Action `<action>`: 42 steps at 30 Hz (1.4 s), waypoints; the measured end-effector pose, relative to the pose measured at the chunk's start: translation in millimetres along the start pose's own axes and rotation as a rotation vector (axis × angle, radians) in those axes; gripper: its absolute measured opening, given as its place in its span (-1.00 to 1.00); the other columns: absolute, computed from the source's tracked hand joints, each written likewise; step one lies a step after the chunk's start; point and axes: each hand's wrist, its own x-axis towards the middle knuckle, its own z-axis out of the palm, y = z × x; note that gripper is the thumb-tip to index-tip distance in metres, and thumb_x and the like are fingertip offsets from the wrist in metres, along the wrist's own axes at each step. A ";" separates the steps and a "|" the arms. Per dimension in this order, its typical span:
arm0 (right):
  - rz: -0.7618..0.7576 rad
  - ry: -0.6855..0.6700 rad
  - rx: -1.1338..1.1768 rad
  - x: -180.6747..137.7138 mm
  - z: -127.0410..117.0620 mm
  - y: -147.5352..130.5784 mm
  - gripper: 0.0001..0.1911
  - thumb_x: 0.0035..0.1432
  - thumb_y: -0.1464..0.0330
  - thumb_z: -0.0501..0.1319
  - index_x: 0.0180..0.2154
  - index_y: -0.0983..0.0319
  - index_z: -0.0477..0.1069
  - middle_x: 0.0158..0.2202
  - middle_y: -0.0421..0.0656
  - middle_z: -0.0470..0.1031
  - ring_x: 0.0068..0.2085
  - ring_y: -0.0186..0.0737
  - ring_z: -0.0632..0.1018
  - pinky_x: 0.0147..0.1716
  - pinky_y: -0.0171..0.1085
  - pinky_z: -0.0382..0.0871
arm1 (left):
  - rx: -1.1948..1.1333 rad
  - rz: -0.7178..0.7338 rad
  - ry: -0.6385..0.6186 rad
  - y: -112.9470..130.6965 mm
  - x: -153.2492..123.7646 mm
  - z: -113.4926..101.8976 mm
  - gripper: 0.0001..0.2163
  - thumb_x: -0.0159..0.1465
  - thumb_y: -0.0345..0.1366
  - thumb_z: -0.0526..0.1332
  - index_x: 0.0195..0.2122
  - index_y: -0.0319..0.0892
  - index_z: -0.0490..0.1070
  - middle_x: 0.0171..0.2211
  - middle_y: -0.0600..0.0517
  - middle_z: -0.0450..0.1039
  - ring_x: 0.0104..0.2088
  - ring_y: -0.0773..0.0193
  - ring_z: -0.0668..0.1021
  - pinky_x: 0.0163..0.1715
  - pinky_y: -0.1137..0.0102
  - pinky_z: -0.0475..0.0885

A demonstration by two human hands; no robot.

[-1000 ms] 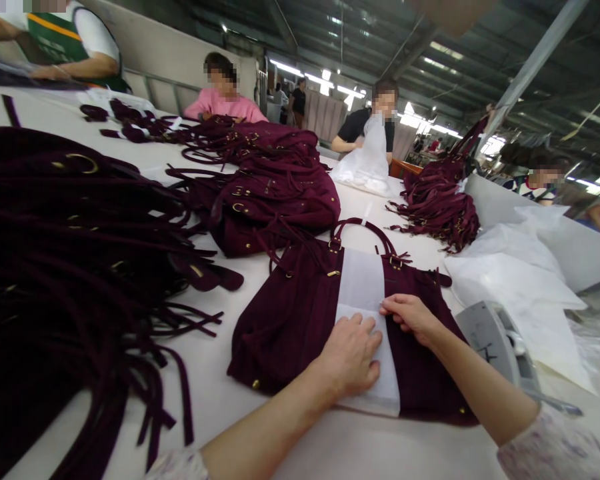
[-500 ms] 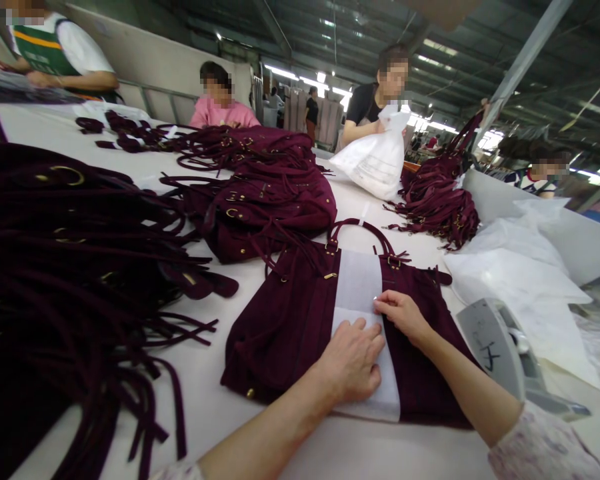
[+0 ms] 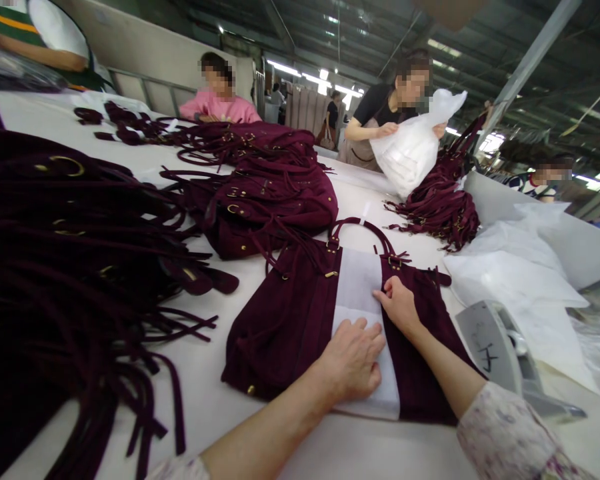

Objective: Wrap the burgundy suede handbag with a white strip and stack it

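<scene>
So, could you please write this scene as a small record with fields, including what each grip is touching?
Main item: maroon handbag, lying on the white table
Over it: white strip, down the handbag's middle
Left grip: resting on the strip, fingers bent
Right grip: thumb at the strip's right edge
To the left: dark pile of bags with straps
To the right: grey device, white sheets
Background: person holding a white bag

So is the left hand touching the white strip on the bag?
Touching. The head view shows the left hand lying on the white strip, covering part of it, with no gap showing.
</scene>
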 end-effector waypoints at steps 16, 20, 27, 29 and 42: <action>0.121 -0.108 0.095 7.0 -1.6 -8.3 -0.72 0.06 0.21 0.25 -0.35 0.16 0.15 -0.53 -0.30 0.32 -0.50 -0.30 0.41 -0.49 -0.34 0.24 | 0.028 -0.024 0.062 0.6 -3.0 4.2 -0.77 0.19 -0.21 0.11 -0.18 -0.18 0.36 -0.01 -0.12 0.31 -0.12 0.04 0.37 -0.21 0.16 0.35; 0.196 -0.205 0.183 8.0 -43.7 -13.4 -0.69 0.27 0.13 -0.02 -0.34 0.21 0.28 -0.43 -0.17 0.48 -0.50 -0.34 0.48 -0.55 -0.38 0.30 | 0.095 -0.103 0.092 5.0 -4.7 8.1 -0.66 0.24 -0.25 0.06 0.02 -0.22 0.33 -0.01 -0.20 0.30 -0.09 0.00 0.37 -0.14 0.13 0.34; 0.499 -0.059 0.061 -53.6 -223.8 67.2 -0.71 0.18 0.20 0.12 -0.39 0.30 0.40 -0.35 -0.09 0.53 -0.39 -0.35 0.48 -0.49 -0.42 0.25 | 0.191 -0.092 0.114 6.5 1.4 12.2 -0.62 0.28 -0.34 0.00 0.11 -0.23 0.31 -0.06 -0.18 0.36 -0.11 -0.03 0.38 -0.11 0.04 0.28; 0.646 -0.052 0.036 -76.1 -246.5 94.7 -0.71 0.15 0.23 0.15 -0.43 0.33 0.39 -0.44 -0.07 0.51 -0.48 -0.35 0.45 -0.55 -0.40 0.20 | 0.202 -0.100 0.120 6.8 1.9 11.3 -0.62 0.28 -0.34 0.01 0.12 -0.21 0.31 -0.05 -0.17 0.36 -0.09 -0.03 0.38 -0.10 0.03 0.27; 0.802 -0.175 0.307 -97.8 -264.9 107.6 -0.76 -0.05 0.32 0.28 -0.61 0.31 0.33 -0.66 -0.18 0.39 -0.68 -0.50 0.24 -0.71 -0.44 -0.07 | 0.214 -0.092 0.153 6.1 1.1 4.7 -0.68 0.29 -0.33 0.03 0.05 -0.11 0.36 -0.09 -0.10 0.39 -0.11 0.04 0.41 -0.08 0.14 0.28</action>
